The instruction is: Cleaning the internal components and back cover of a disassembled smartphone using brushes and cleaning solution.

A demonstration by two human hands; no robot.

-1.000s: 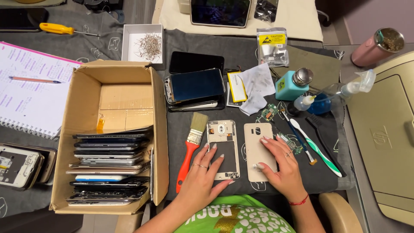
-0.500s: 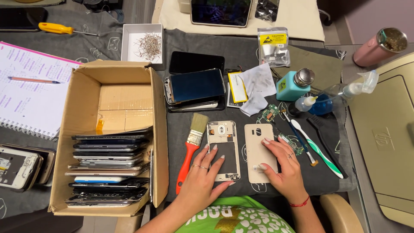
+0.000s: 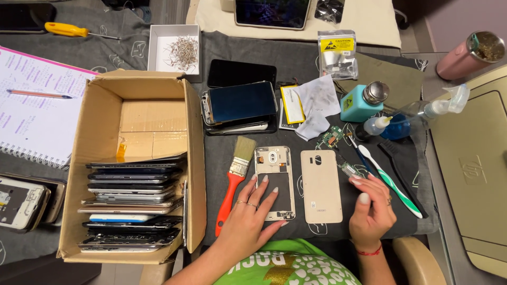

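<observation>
My left hand (image 3: pixel 247 217) lies flat with its fingers spread on the lower part of an opened phone body (image 3: pixel 274 168), which rests face down on the dark mat (image 3: pixel 301 68). Just right of it lies a gold back cover (image 3: pixel 320 184). My right hand (image 3: pixel 371 210) sits to the right of that cover and off it. Its fingers are loosely curled, the tips near a small circuit part (image 3: pixel 348 169) and a green-and-white toothbrush (image 3: pixel 393 187). I see nothing held in it.
A red-handled brush (image 3: pixel 235 182) lies left of the phone body. A cardboard box (image 3: pixel 132 116) holds several stacked phones. Beyond are more phones (image 3: pixel 240 105), a screw tray (image 3: pixel 177 50), a teal dispenser bottle (image 3: pixel 362 103), a squeeze bottle (image 3: pixel 417 113), a notebook (image 3: pixel 31 111) and a pink tumbler (image 3: pixel 467 53).
My right hand has slid off the gold back cover to the right and curled its fingers. My left hand has stayed on the phone body.
</observation>
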